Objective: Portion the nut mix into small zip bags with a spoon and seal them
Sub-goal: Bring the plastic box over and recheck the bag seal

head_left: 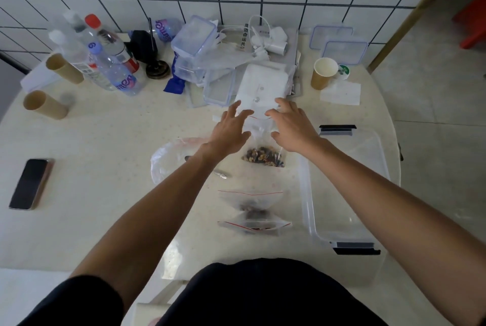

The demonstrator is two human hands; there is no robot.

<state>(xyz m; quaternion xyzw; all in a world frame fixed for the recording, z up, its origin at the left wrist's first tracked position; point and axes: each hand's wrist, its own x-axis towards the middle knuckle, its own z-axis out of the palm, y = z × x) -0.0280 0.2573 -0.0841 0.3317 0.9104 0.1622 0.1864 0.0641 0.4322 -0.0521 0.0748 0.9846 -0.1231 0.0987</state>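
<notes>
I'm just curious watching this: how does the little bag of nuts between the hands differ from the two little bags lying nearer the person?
The bag between the hands lies alone, and its nuts show clearly in a heap at its near end. The two nearer bags overlap each other, and their contents look darker and blurred. The left hand and right hand reach with spread fingers around the first bag's top; nothing touches the nearer pair. All are small, clear, and red-lined at the top.

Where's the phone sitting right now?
In the head view, the phone lies flat near the left edge of the table, well left of the left hand and below the cardboard tubes.
</notes>
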